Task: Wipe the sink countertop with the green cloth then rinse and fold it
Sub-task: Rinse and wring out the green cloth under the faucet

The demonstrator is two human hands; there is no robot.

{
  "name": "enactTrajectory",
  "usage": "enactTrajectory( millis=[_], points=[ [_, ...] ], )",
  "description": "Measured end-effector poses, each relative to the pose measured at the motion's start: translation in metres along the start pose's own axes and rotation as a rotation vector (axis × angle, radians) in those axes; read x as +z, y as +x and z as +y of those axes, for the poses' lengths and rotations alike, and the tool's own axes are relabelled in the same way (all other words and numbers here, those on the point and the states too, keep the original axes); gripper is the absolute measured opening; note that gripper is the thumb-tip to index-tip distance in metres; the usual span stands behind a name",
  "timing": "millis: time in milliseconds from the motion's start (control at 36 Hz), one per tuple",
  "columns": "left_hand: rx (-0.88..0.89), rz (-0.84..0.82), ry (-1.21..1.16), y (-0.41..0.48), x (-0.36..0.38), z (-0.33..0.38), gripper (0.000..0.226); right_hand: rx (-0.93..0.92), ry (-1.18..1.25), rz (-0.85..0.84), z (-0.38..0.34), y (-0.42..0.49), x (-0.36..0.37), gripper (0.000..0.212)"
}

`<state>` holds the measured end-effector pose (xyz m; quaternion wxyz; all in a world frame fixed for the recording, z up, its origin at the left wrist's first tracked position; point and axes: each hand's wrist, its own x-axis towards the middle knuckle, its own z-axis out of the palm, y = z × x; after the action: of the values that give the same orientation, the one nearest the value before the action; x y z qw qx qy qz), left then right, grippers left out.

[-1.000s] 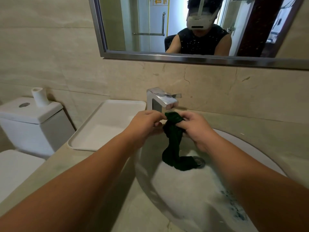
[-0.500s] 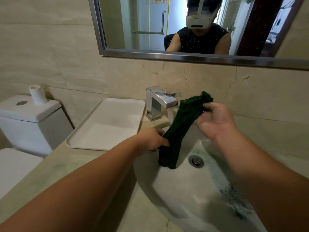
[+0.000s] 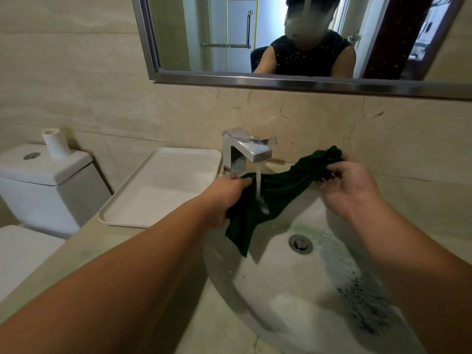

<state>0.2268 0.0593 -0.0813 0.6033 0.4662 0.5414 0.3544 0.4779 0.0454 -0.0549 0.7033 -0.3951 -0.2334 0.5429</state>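
Head view, sole view supplied.

Left hand (image 3: 224, 198): seen from the back, fingers curled round the lower left end of the green cloth (image 3: 286, 185), gripping it. The forearm runs in from the lower left of the frame and crosses the countertop (image 3: 84, 254) to the near left rim of the sink basin (image 3: 293, 290). The hand sits just below and in front of the faucet (image 3: 245, 149).

Right hand (image 3: 350, 185): fingers and thumb bent over the upper right end of the cloth, pinching a bunched edge. The hand is held higher than the left, above the far right rim of the basin. The forearm enters from the lower right corner.

Green cloth: stretched between the two hands, rising from left to right and loosely gathered along its length. Its middle lies under the faucet spout. A running water stream (image 3: 258, 182) falls onto it. A loose corner hangs below the left hand into the basin, left of the drain (image 3: 300, 243).

Basin: wet, with dark specks (image 3: 370, 310) on the near right slope.

Surroundings: a white tray (image 3: 163, 190) lies on the countertop left of the faucet. A toilet tank (image 3: 46, 185) further left carries a white roll (image 3: 55, 144). A mirror (image 3: 229, 34) hangs on the wall above.
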Motion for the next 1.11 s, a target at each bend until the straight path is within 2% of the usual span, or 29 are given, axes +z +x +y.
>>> enactTrajectory(
  millis=[83,194,278,333,389,472,556,611,750,861,972,1111],
  points=[
    [-0.06,-0.045,-0.103,-0.003,0.008,0.001,0.033,-0.08,-0.19,-0.075,0.004,-0.008,0.006,0.041],
    [-0.109,-0.123,-0.206,-0.002,0.018,0.003,0.047,-0.15,-0.344,-0.341,0.017,-0.029,0.014,0.044],
    [-0.17,-0.199,-0.268,-0.001,0.023,0.006,0.062,-0.067,-0.604,-0.588,0.027,-0.046,0.018,0.049],
    [-0.177,-0.259,-0.231,-0.002,0.023,0.006,0.065,0.056,-0.664,-0.648,0.027,-0.049,0.02,0.053],
    [-0.16,-0.296,-0.146,-0.004,0.022,0.004,0.054,0.087,-0.639,-0.599,0.021,-0.048,0.023,0.044],
    [-0.139,-0.213,-0.103,-0.001,0.017,-0.001,0.047,0.021,-0.594,-0.415,0.008,-0.037,0.028,0.02],
    [-0.05,-0.185,-0.103,0.0,0.012,0.0,0.051,0.011,-0.596,-0.235,0.001,-0.018,0.034,0.014],
    [0.019,-0.201,-0.1,0.0,0.01,0.003,0.057,0.052,-0.603,-0.187,0.0,-0.006,0.041,0.019],
    [0.177,-0.216,-0.049,0.0,0.011,0.009,0.06,0.072,-0.658,-0.197,0.002,0.018,0.062,0.035],
    [0.215,-0.211,-0.064,0.003,0.01,0.01,0.062,0.1,-0.638,-0.245,0.006,0.025,0.077,0.033],
    [0.225,-0.2,-0.091,0.006,0.011,0.008,0.064,0.091,-0.674,-0.254,0.008,0.023,0.083,0.052],
    [0.24,-0.202,-0.113,0.009,0.011,0.005,0.062,0.077,-0.679,-0.267,0.01,0.023,0.082,0.036]
  ],
)
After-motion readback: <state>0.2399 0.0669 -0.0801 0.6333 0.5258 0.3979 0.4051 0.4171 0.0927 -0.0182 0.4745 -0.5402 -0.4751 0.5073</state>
